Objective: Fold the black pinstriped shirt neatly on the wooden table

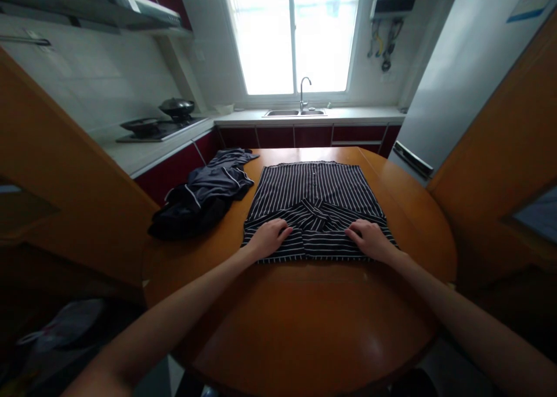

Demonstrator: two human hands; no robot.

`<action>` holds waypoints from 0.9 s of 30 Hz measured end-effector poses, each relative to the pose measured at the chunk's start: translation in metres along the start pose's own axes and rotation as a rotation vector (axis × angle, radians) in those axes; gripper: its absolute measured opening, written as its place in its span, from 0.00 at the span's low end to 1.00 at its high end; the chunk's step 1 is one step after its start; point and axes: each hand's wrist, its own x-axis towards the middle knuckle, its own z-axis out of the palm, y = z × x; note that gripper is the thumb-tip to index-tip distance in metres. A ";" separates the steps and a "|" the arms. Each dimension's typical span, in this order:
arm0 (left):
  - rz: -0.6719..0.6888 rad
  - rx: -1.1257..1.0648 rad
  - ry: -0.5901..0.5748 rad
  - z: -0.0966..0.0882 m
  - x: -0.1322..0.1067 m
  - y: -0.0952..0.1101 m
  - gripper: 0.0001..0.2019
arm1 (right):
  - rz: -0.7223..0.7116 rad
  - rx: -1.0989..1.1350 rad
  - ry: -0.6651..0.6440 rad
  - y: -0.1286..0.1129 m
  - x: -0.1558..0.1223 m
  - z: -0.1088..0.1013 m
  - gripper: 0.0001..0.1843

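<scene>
The striped garment (315,183) lies spread in the middle of the table (313,321), its near part doubled into a band where the stripes turn crosswise, with a bunched patch (318,212) at the centre. The left hand (270,237) rests on the left of that band and the right hand (369,239) on the right, both palm down and well apart. The fingers of both are bent and lie on the cloth; whether either pinches any fabric between thumb and fingertips I cannot tell. The likeliest trouble, I judge, is slipping: the tabletop looks smooth, so uneven pressure or a pull from one hand alone could skew the whole piece and set the left and right edges out of line. The bunched patch could leave a lump or a crease if cloth is laid over it unsmoothed. If the hands hold only the top layer, the band might spring open or shift over what lies beneath. A wide sweep to the left could also run into the dark clothes (206,188), heaped just beside the garment.
</scene>
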 end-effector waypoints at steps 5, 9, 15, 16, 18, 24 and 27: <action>0.059 -0.122 -0.025 0.004 0.000 -0.011 0.17 | -0.084 0.154 0.007 0.001 0.000 -0.003 0.14; 0.120 -0.098 -0.012 0.000 0.001 -0.014 0.18 | -0.057 0.165 0.067 0.001 -0.002 -0.006 0.13; 0.166 0.036 0.047 -0.019 0.026 -0.019 0.18 | -0.077 -0.018 0.165 0.010 0.020 -0.008 0.14; 0.168 0.055 0.058 -0.022 0.033 -0.021 0.18 | -0.078 -0.024 0.172 0.012 0.028 -0.009 0.14; 0.163 0.092 0.070 -0.028 0.050 -0.027 0.18 | -0.074 -0.029 0.176 0.017 0.046 -0.012 0.13; 0.138 0.149 0.004 -0.028 0.104 -0.057 0.18 | -0.054 -0.019 0.105 0.040 0.110 -0.015 0.12; 0.127 0.179 -0.055 -0.021 0.121 -0.071 0.17 | -0.049 -0.013 0.035 0.053 0.135 -0.009 0.11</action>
